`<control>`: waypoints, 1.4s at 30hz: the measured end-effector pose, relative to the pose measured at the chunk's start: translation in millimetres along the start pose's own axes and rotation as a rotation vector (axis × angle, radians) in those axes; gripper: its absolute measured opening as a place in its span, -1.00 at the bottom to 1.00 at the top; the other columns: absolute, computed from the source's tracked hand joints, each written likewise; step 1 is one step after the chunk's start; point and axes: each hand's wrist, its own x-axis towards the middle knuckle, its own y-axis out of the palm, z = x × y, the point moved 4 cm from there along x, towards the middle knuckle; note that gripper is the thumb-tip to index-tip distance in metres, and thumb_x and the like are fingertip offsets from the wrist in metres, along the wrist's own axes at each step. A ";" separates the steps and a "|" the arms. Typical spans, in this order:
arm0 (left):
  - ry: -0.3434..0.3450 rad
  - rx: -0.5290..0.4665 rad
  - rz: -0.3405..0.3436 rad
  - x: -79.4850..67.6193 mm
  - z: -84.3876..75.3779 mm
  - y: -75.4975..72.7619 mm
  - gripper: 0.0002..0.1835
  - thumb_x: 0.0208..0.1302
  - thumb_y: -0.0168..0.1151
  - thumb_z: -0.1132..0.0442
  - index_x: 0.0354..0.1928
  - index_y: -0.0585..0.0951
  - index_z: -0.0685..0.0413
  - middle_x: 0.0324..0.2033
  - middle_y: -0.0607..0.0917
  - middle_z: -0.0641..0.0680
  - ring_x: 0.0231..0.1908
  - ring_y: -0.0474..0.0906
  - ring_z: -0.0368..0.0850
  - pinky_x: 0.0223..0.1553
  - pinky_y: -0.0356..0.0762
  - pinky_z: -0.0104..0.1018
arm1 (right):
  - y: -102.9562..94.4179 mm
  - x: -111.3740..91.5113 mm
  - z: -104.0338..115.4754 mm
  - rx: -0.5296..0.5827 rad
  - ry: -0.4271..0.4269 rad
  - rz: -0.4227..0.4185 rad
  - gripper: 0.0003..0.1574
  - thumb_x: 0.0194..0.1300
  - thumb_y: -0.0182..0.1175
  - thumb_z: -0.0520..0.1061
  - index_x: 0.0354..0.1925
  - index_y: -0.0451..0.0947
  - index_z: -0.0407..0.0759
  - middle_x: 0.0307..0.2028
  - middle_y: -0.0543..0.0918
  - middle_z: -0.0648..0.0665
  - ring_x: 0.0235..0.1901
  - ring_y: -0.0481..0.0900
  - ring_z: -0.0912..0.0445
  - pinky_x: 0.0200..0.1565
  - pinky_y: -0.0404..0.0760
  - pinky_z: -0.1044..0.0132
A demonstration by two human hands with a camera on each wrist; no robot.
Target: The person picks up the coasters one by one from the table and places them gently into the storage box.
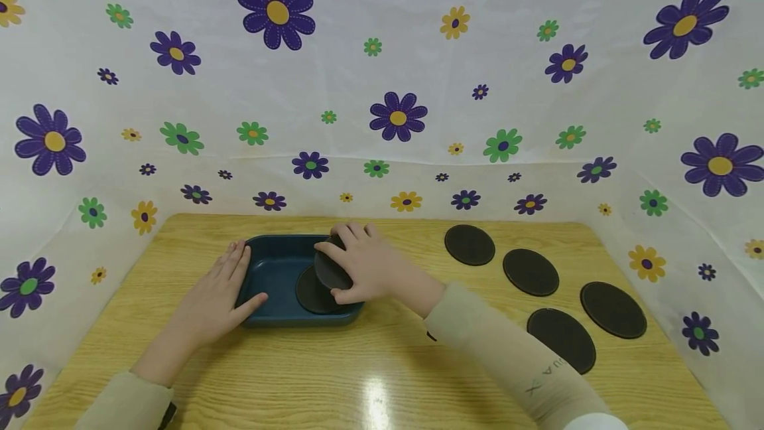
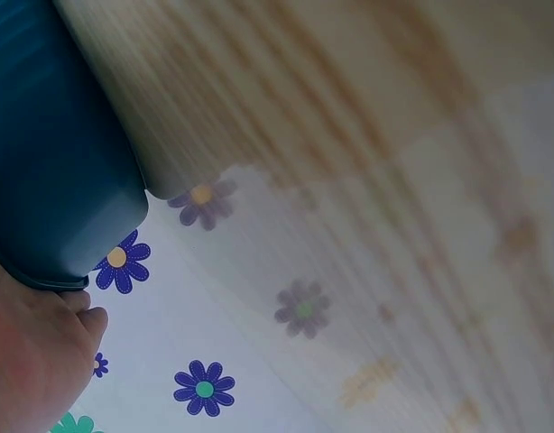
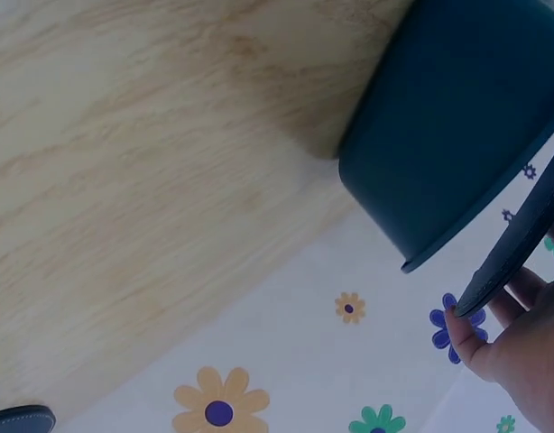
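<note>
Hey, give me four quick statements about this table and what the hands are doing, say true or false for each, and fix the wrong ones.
1. The right hand holds a black disc. True.
2. The left hand pinches a disc too. False: it touches the blue tray.
3. Four black discs lie on the table, right of the tray. True.
4. The tray has no disc inside. False: one disc lies in it.
</note>
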 end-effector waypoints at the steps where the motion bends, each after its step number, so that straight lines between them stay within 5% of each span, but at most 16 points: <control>1: 0.000 -0.001 0.000 0.0 0.0 0.0 0.09 0.52 0.13 -0.31 0.66 0.00 0.40 0.67 0.03 0.40 0.69 -0.10 0.33 0.64 0.08 0.27 | 1.0 0.9 1.9 0.000 -0.008 0.002 0.05 0.29 0.18 0.51 0.60 0.25 0.20 0.47 0.35 -0.17 0.40 0.34 -0.08 0.28 0.51 -0.05; 23: -0.006 -0.001 0.009 -0.3 0.3 0.9 0.09 0.52 0.11 -0.33 0.67 0.00 0.37 0.67 0.03 0.39 0.69 -0.10 0.34 0.62 0.12 0.31 | 22.8 16.7 25.3 0.002 -0.043 0.044 -0.07 0.40 0.17 0.45 0.59 0.27 0.21 0.48 0.37 -0.11 0.42 0.35 -0.02 0.39 0.48 -0.08; 31: 0.000 0.000 -0.003 0.1 1.0 1.9 0.08 0.52 0.11 -0.33 0.67 0.00 0.38 0.67 0.02 0.40 0.68 -0.09 0.35 0.64 0.08 0.28 | 18.5 16.9 21.1 -0.069 -0.030 0.008 -0.12 0.41 0.17 0.43 0.55 0.32 0.19 0.47 0.40 -0.11 0.43 0.39 -0.01 0.35 0.50 0.01; 42: -0.001 -0.009 -0.003 0.1 0.0 -0.3 0.08 0.50 0.17 -0.29 0.66 0.01 0.39 0.68 0.01 0.39 0.69 -0.10 0.34 0.64 0.08 0.27 | 12.7 7.3 1.0 -0.004 0.005 0.014 -0.18 0.45 0.21 0.31 0.54 0.36 0.11 0.48 0.39 -0.18 0.45 0.37 -0.07 0.41 0.47 -0.07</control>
